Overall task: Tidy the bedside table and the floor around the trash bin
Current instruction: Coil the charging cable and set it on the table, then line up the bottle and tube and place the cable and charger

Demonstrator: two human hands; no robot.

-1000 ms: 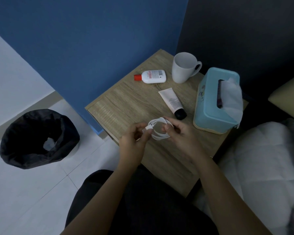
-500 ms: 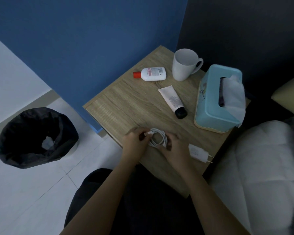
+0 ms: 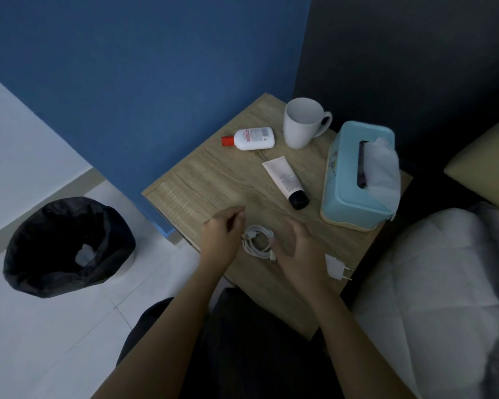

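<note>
Both left hand point(image 3: 220, 240) and right hand point(image 3: 298, 254) flank the coiled cable point(image 3: 257, 240), fingers loose, gripping nothing

Matt wood-grain bedside table point(image 3: 213, 182), glossy white mug point(image 3: 301, 126), smooth plastic tissue box point(image 3: 343, 180)

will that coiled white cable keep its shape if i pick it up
The cable lies in a loose coil with no tie visible, so it will probably flop and unwind if lifted by one strand. It looks thin, so likely light.
</note>
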